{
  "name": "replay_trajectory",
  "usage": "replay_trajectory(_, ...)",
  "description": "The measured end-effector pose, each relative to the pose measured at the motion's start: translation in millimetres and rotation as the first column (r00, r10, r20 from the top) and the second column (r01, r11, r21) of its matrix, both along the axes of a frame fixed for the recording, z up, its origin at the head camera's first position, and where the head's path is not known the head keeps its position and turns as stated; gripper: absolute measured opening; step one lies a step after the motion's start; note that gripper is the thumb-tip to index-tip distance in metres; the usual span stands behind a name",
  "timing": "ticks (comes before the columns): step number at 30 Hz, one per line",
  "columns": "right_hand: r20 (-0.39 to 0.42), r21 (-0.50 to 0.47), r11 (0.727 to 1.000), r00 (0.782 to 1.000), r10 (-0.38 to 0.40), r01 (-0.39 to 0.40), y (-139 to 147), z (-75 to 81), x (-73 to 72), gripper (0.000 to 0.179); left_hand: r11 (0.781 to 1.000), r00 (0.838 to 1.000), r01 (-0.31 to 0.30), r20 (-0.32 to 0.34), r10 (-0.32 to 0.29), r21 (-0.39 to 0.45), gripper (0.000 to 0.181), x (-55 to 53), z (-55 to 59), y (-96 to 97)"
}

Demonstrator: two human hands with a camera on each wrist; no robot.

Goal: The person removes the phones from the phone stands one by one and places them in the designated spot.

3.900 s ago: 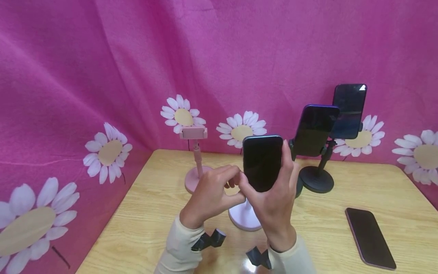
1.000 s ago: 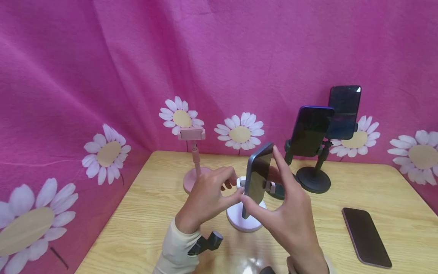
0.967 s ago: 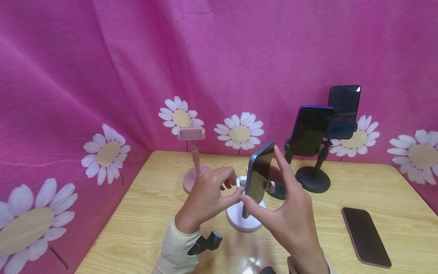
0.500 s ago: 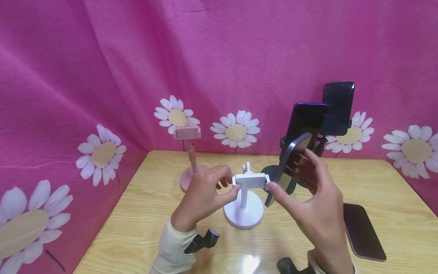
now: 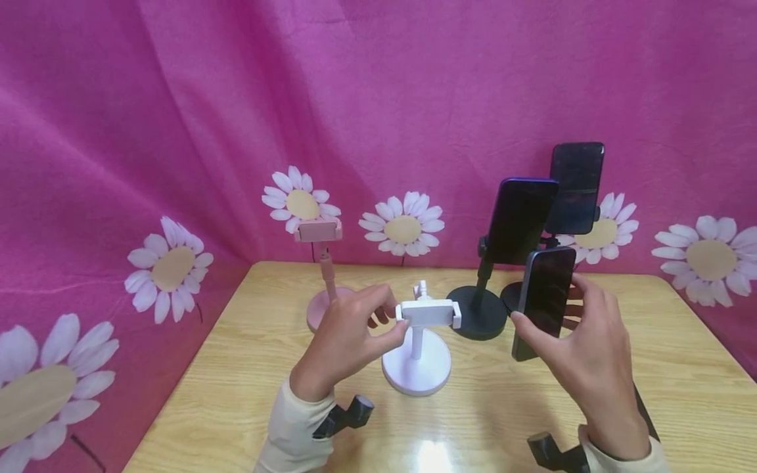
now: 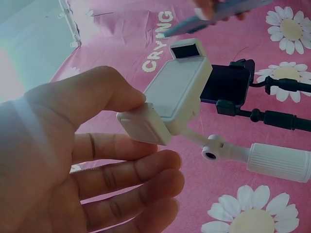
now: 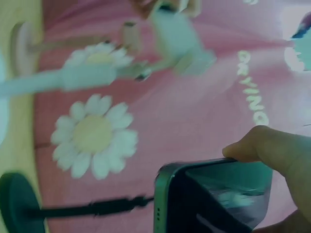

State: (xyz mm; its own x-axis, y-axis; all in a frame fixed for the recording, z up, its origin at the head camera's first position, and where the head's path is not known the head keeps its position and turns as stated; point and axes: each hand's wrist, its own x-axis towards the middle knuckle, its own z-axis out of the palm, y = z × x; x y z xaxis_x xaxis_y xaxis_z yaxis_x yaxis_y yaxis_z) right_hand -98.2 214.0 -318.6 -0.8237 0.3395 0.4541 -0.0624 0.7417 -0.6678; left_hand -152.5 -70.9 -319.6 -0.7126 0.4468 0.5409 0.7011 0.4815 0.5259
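Observation:
A white phone stand [image 5: 416, 361] with a round base stands mid-table, its clamp holding no phone. My left hand [image 5: 349, 335] pinches the left end of that clamp between thumb and forefinger, the other fingers curving loosely below, as the left wrist view shows at the clamp [image 6: 170, 92]. My right hand [image 5: 591, 355] grips a dark smartphone [image 5: 547, 295] by its edges, thumb on the left side and fingers behind on the right. The phone is upright and slightly turned, in the air right of the white stand. In the right wrist view the thumb presses the phone's edge [image 7: 167, 199].
A pink phone stand [image 5: 325, 269] is behind the left hand. Two black stands at the back right carry a purple-edged phone [image 5: 520, 220] and a dark phone [image 5: 576, 187]. Another phone on the table is mostly hidden behind the right forearm. A pink flowered cloth [image 5: 378, 118] hangs behind.
The right hand has taken the smartphone off the white stand's clamp and carried it to the right, turning it. The left hand keeps its pinch on the clamp.

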Motion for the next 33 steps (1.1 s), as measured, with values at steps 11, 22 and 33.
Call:
replay_trajectory(11,0.291,0.205,0.979,0.954,-0.072,0.012,41,-51.3,-19.2,0.102,1.000,1.000,-0.006,0.011,0.006,-0.005,0.017,1.4,-0.9,-0.4)
replay_trajectory(22,0.574,0.216,0.971,0.818,-0.043,-0.101,70,-94.7,-36.4,0.100,1.000,1.000,-0.013,-0.011,0.013,-0.013,0.017,0.6,-1.8,-0.3)
replay_trajectory(33,0.648,0.282,0.948,0.758,-0.073,-0.150,75,-121.6,-40.0,0.103,1.000,1.000,-0.007,0.004,0.007,-0.016,0.017,0.4,-0.8,-0.9)
